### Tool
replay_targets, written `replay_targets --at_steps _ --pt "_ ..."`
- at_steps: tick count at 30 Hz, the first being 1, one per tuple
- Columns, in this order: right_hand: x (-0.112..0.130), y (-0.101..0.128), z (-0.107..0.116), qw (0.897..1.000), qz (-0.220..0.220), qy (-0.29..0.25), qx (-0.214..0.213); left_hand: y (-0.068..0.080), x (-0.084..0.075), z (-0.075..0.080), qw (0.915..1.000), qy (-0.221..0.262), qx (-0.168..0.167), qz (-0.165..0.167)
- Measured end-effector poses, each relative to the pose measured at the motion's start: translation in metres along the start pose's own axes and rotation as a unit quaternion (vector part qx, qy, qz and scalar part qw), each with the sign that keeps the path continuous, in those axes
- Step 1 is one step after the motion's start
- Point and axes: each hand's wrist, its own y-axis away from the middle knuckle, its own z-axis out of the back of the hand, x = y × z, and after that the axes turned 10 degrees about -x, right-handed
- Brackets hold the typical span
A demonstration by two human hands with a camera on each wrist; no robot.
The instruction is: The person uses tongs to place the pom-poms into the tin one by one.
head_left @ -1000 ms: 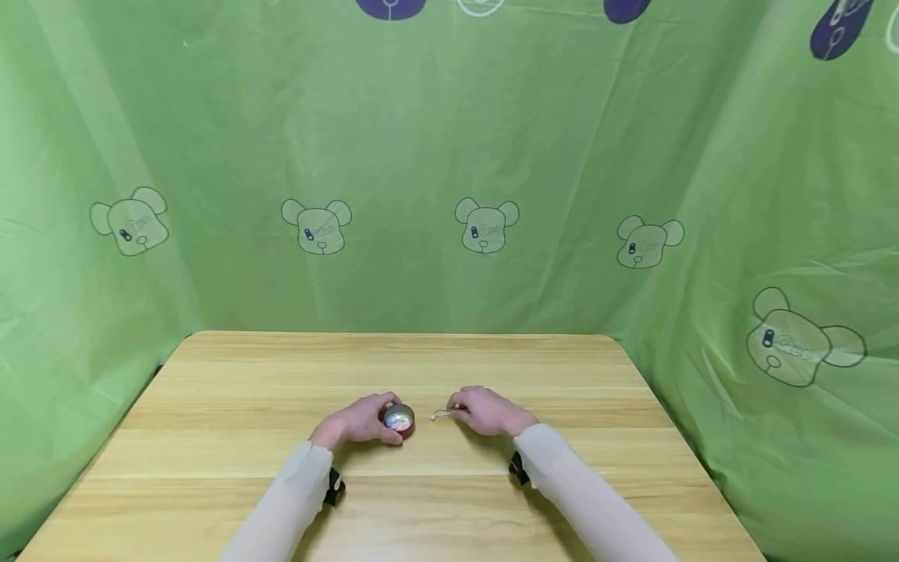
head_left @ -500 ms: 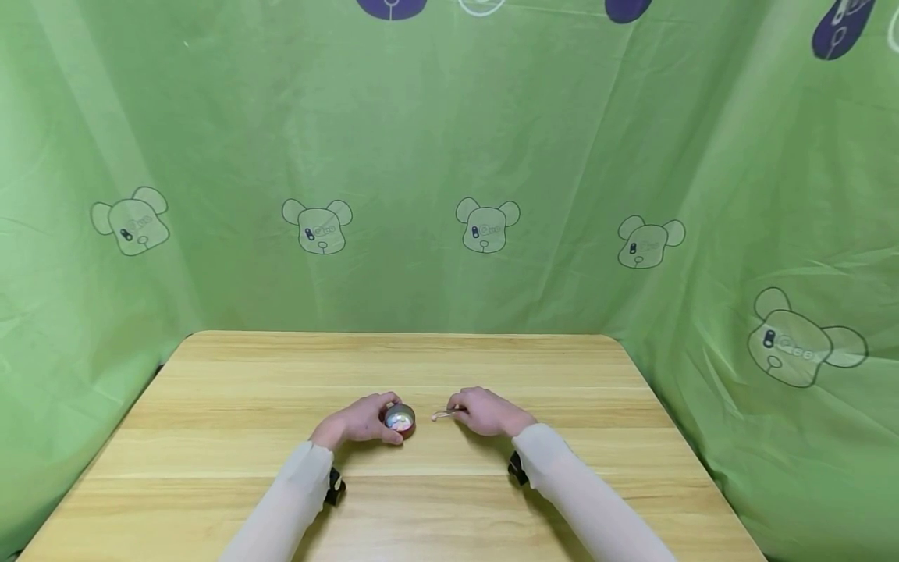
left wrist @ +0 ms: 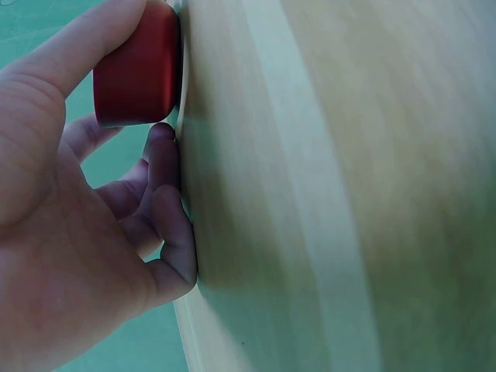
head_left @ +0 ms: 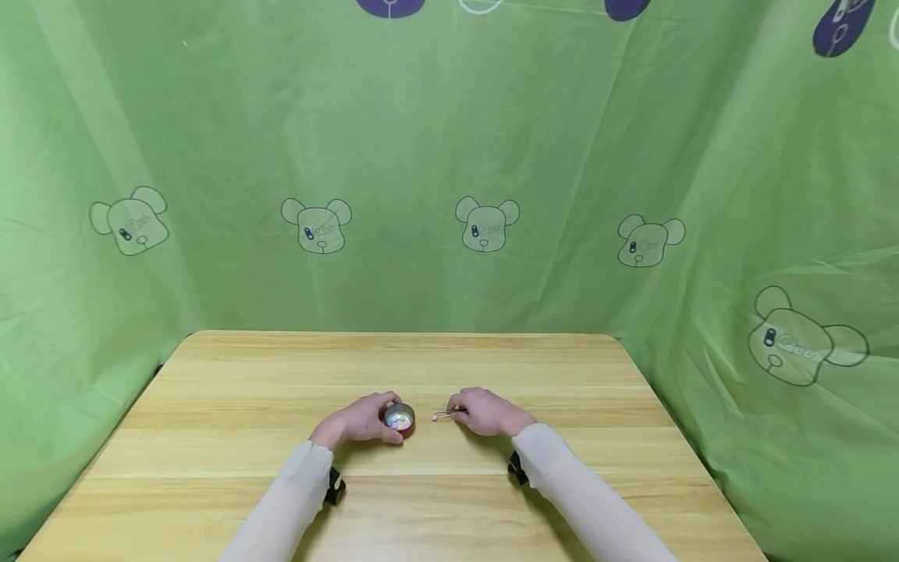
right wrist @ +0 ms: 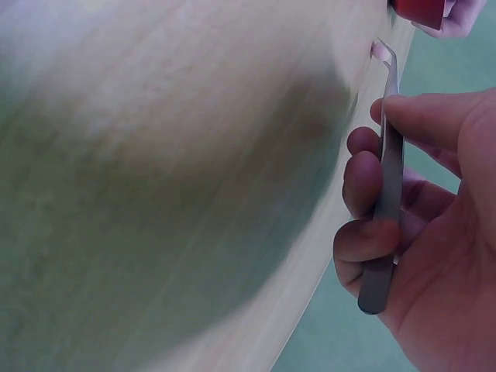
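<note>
hands: 2 – left hand (head_left: 358,421), right hand (head_left: 488,412) | small red bowl (head_left: 399,418): 1 | tweezers (head_left: 445,414): 1 | small pale bead (head_left: 435,418): 1 | wooden table (head_left: 211,437): 1

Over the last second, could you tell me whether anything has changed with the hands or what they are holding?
Almost nothing has changed. The left hand still holds the small red dish on the table, and the right hand still pinches the tweezers, whose tip points at the dish from the same spot. Whether the small pale bit at the tip is new is too small to tell.
</note>
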Motion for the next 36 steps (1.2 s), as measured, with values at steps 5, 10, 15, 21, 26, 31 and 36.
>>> replay_targets --at_steps 5,10,15,21,26,31,36 --pt "0.0 0.001 0.0 1.0 0.004 0.001 0.001 0.0 0.0 0.0 1.0 0.001 0.002 0.005" --pt "-0.001 0.002 0.0 1.0 0.015 0.005 0.001 0.0 -0.001 0.0 0.9999 0.003 0.003 0.012" --pt "-0.001 0.002 0.001 1.0 0.023 0.006 -0.003 0.0 -0.002 0.0 0.9999 0.005 0.004 0.014" --pt "-0.004 0.003 0.003 1.0 0.027 0.007 -0.013 0.0 -0.001 0.001 0.9998 0.01 0.005 0.016" --pt "-0.007 0.006 0.004 0.999 0.028 0.004 -0.018 0.0 -0.001 0.001 0.9998 0.01 0.004 0.015" --pt "-0.008 0.008 0.006 0.999 0.024 0.001 -0.022 0.0 -0.002 0.001 0.9998 0.01 0.005 0.017" --pt "-0.01 0.011 0.009 0.999 0.023 0.001 -0.026 0.0 -0.002 0.001 0.9998 0.01 0.004 0.018"
